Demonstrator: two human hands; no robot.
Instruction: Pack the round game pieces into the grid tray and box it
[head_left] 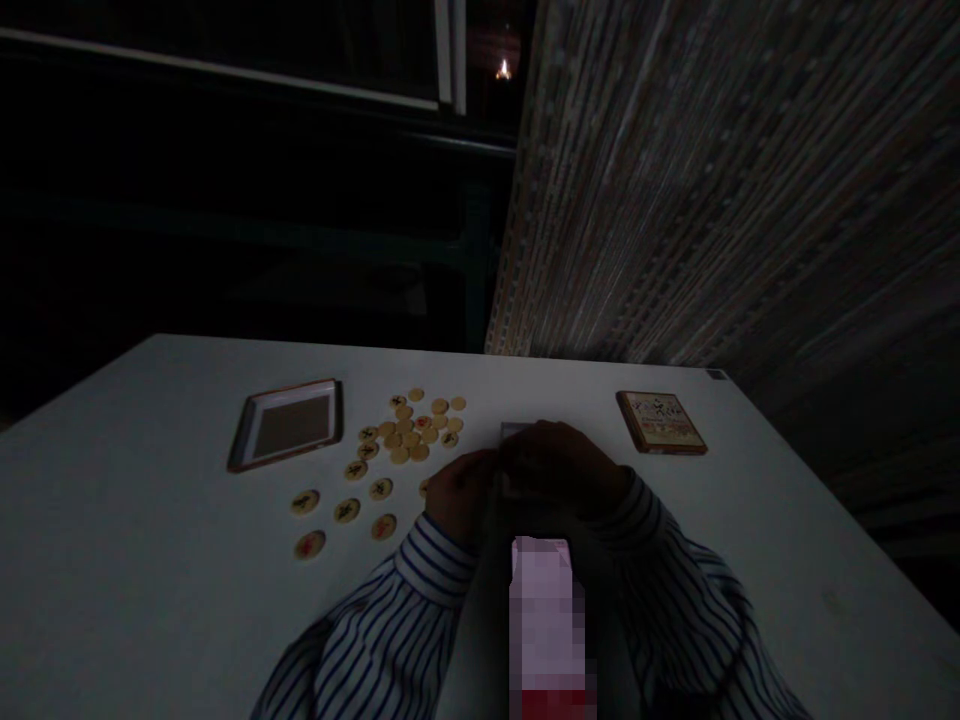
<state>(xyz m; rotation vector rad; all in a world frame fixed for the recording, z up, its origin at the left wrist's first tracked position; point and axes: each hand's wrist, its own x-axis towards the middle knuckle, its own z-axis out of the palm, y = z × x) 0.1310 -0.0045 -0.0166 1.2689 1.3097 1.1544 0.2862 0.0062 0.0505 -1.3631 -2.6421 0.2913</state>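
Observation:
My left hand and my right hand meet at the middle of a white table, both curled over a small dark flat thing whose far edge just shows past the fingers. What it is stays hidden in the dim light. Several round tan game discs with dark and red marks lie scattered just left of my left hand, the nearest beside its knuckles. Both sleeves are white with dark stripes.
An open shallow box tray lies at the left of the discs. A printed box lid lies at the right. A brick wall rises behind the table's far right edge. The room is dark.

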